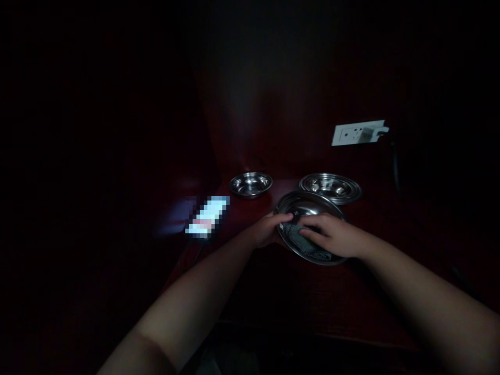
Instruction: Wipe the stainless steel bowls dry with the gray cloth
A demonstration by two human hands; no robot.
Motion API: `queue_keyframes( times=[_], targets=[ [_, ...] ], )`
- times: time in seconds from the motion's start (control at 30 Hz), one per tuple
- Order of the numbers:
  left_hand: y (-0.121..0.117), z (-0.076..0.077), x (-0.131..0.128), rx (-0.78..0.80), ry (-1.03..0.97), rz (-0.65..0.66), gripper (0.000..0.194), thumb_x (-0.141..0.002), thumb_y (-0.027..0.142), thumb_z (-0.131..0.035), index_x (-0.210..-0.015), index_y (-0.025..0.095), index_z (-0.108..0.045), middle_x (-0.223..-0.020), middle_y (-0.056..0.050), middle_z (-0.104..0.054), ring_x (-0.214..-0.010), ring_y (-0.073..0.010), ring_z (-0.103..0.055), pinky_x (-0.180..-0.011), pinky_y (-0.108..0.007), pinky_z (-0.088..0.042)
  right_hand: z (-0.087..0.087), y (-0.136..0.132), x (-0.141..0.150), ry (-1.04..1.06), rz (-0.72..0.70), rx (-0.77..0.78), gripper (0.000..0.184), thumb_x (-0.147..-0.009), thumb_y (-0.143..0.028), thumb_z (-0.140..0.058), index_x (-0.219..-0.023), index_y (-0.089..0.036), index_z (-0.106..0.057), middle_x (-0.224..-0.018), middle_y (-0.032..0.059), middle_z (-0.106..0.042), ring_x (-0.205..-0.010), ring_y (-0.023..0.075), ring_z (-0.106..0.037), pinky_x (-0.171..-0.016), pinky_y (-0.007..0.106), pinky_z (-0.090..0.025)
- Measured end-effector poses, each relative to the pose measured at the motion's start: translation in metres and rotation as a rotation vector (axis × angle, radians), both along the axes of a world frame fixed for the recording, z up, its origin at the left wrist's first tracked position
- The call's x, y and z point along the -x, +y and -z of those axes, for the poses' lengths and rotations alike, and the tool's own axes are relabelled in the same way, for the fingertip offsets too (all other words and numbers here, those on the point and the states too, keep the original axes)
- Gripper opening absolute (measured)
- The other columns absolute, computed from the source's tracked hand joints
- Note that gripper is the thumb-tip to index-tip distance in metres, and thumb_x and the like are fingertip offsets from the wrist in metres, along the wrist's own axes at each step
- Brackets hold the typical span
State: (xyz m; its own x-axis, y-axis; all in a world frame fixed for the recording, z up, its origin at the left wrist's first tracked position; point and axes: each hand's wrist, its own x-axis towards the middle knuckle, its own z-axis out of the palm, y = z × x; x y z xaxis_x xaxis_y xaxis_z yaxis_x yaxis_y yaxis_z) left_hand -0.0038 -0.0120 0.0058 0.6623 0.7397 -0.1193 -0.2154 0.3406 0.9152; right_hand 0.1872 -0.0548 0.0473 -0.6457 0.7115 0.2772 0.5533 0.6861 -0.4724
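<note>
A shiny steel plate [308,204] stands tilted on a dark red wooden table [351,297]. My left hand [269,228] grips its left rim, fingers curled over the edge. My right hand [334,235] presses a dark grey cloth [299,238] against the inside of the plate, fingers closed down on the cloth. The room is very dark.
A small steel bowl [250,184] sits behind on the left and a flat steel plate [331,188] behind on the right. A lit phone [208,216] with a cable lies to the left. A white wall socket [357,133] with a plug is at the back right.
</note>
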Motion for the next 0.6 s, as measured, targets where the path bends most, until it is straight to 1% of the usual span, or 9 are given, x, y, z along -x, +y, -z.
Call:
queue_keyframes(
  times=[0.1, 0.2, 0.3, 0.47, 0.6],
  targets=[
    [-0.0010, -0.0016, 0.0001, 0.000, 0.010, -0.011, 0.047, -0.072, 0.037, -0.065, -0.113, 0.016, -0.056, -0.085, -0.009, -0.070, -0.071, -0.0210, -0.065, -0.065, -0.035, -0.051, 0.0006, -0.0001, 0.0002, -0.007, 0.005, 0.043, 0.026, -0.091, -0.028, -0.039, -0.076, -0.019, -0.057, -0.071, 0.0015, -0.059, -0.068, 0.0145, -0.055, -0.068, 0.031, -0.044],
    [-0.0016, -0.0020, 0.0003, 0.007, 0.020, -0.002, 0.046, -0.074, 0.038, -0.064, -0.113, 0.014, -0.056, -0.087, -0.010, -0.069, -0.071, -0.0201, -0.065, -0.066, -0.035, -0.051, 0.0012, 0.0000, -0.0005, -0.019, 0.000, 0.081, 0.029, -0.092, -0.029, -0.037, -0.071, -0.019, -0.053, -0.066, 0.0002, -0.055, -0.065, 0.0133, -0.053, -0.065, 0.029, -0.042],
    [-0.0008, -0.0006, 0.0002, -0.008, 0.013, 0.011, 0.045, -0.076, 0.039, -0.061, -0.113, 0.013, -0.057, -0.089, -0.011, -0.069, -0.072, -0.0206, -0.065, -0.066, -0.034, -0.051, 0.0017, 0.0001, -0.0013, -0.037, 0.000, 0.112, 0.030, -0.092, -0.030, -0.037, -0.070, -0.019, -0.053, -0.065, -0.0003, -0.053, -0.063, 0.0129, -0.052, -0.064, 0.029, -0.041],
    [0.0008, 0.0021, -0.0001, -0.037, -0.006, 0.049, 0.048, -0.078, 0.045, -0.058, -0.115, 0.014, -0.056, -0.086, -0.011, -0.070, -0.069, -0.0198, -0.064, -0.064, -0.033, -0.050, 0.0017, -0.0002, -0.0021, -0.054, -0.002, 0.177, 0.024, -0.088, -0.031, -0.044, -0.073, -0.018, -0.057, -0.065, -0.0010, -0.054, -0.060, 0.0122, -0.049, -0.058, 0.027, -0.038],
    [0.0015, 0.0027, 0.0017, -0.044, 0.008, 0.071, 0.052, -0.079, 0.053, -0.054, -0.114, 0.014, -0.058, -0.089, -0.012, -0.070, -0.071, -0.0196, -0.064, -0.066, -0.032, -0.050, 0.0009, -0.0007, -0.0031, -0.056, -0.003, 0.177, 0.015, -0.082, -0.028, -0.051, -0.076, -0.018, -0.060, -0.068, -0.0007, -0.057, -0.063, 0.0127, -0.050, -0.059, 0.027, -0.038]
  ],
)
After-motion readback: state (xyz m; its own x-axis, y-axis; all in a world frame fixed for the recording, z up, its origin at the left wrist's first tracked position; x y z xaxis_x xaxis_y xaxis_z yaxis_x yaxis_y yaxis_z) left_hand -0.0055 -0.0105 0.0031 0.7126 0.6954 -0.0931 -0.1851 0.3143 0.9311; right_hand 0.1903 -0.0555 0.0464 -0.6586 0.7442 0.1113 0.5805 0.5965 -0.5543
